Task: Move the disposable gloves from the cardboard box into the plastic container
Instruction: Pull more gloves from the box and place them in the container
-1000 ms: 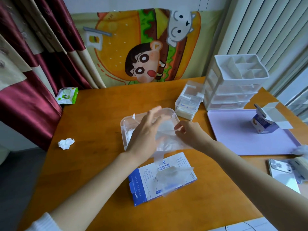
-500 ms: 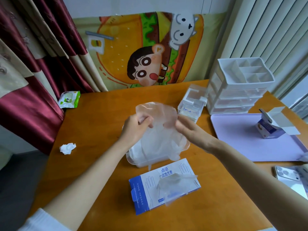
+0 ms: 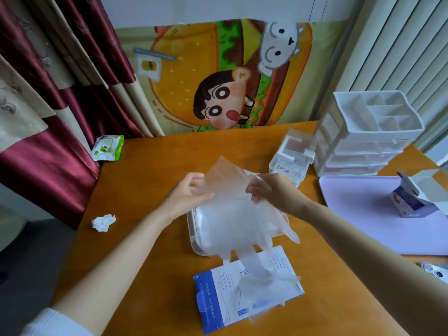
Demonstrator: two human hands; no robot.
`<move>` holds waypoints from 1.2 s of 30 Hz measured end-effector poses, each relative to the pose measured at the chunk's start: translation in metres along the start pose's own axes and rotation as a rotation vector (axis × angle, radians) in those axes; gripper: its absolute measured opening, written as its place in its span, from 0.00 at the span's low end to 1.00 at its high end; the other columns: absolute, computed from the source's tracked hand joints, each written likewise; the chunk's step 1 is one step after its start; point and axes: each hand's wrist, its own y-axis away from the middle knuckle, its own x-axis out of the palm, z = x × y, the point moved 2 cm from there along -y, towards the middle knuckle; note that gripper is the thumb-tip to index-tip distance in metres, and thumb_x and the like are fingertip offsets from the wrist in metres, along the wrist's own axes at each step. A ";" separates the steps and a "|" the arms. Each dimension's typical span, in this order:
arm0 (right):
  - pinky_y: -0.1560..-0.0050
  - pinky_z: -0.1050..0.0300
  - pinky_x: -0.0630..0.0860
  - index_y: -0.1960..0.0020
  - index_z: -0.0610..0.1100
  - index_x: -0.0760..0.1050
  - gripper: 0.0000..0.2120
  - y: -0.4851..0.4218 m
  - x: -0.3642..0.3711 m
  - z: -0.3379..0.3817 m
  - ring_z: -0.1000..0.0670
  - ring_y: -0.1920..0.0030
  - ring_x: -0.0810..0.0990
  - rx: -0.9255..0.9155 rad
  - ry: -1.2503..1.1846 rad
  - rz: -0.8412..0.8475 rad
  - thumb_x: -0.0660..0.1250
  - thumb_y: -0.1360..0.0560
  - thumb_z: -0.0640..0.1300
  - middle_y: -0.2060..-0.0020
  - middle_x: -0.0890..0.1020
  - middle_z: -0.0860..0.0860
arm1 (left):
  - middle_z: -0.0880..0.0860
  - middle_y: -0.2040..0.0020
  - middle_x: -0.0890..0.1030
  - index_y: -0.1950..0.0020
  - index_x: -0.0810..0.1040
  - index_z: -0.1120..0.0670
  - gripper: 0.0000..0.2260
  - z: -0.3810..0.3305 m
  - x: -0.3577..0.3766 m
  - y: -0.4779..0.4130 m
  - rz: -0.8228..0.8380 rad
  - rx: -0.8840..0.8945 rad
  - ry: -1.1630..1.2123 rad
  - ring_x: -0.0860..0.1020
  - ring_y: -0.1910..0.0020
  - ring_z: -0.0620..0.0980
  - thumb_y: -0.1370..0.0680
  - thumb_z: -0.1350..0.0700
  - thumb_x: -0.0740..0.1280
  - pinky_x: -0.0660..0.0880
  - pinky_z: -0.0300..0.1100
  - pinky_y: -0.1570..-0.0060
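Observation:
A blue and white cardboard glove box [image 3: 218, 301] lies flat near the table's front edge, with another clear glove [image 3: 266, 289] sticking out of its top. Just behind it stands the clear plastic container [image 3: 194, 238], mostly hidden. I hold a thin, translucent disposable glove [image 3: 232, 214] spread out above the container, its fingers hanging down toward the box. My left hand [image 3: 189, 195] pinches the glove's left edge near the cuff. My right hand [image 3: 271, 192] grips its right edge.
A crumpled tissue [image 3: 103, 222] and a green wipes pack [image 3: 108, 147] lie on the left of the wooden table. A small clear box [image 3: 291, 161] and a white drawer organiser [image 3: 368, 132] stand at the back right. A lilac mat [image 3: 363, 214] holds an opened carton [image 3: 412, 197]. A phone [image 3: 436, 272] lies at the right edge.
Both hands have lifted the glove up out of the container and spread it wider between them. My left hand went from lying flat over it to pinching its edge.

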 end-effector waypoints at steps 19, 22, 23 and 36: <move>0.58 0.69 0.68 0.54 0.40 0.77 0.04 -0.026 -0.043 0.032 0.57 0.59 0.74 -0.405 0.365 -0.505 0.67 0.26 0.33 0.59 0.79 0.53 | 0.49 0.51 0.78 0.58 0.75 0.56 0.05 -0.071 -0.021 -0.007 -0.325 0.631 -0.286 0.74 0.48 0.42 0.26 0.62 0.70 0.70 0.28 0.49; 0.53 0.64 0.71 0.52 0.42 0.79 0.08 -0.022 -0.025 0.006 0.52 0.54 0.78 -0.365 0.397 -0.309 0.67 0.27 0.31 0.55 0.82 0.50 | 0.50 0.52 0.78 0.60 0.75 0.56 0.06 -0.037 -0.005 -0.005 -0.244 0.599 -0.434 0.73 0.48 0.46 0.27 0.64 0.71 0.70 0.35 0.50; 0.52 0.61 0.73 0.52 0.43 0.79 0.09 -0.021 -0.017 -0.003 0.51 0.53 0.79 -0.337 0.411 -0.237 0.67 0.27 0.31 0.54 0.82 0.49 | 0.50 0.54 0.77 0.61 0.75 0.56 0.07 -0.026 0.002 -0.006 -0.207 0.597 -0.482 0.73 0.49 0.48 0.27 0.64 0.70 0.71 0.41 0.49; 0.45 0.60 0.73 0.41 0.48 0.76 0.10 -0.030 0.077 -0.067 0.49 0.47 0.78 -0.023 0.625 0.397 0.59 0.20 0.43 0.43 0.80 0.49 | 0.55 0.38 0.71 0.39 0.74 0.57 0.12 0.043 0.057 -0.021 0.258 0.356 -1.241 0.64 0.36 0.55 0.21 0.65 0.61 0.60 0.47 0.36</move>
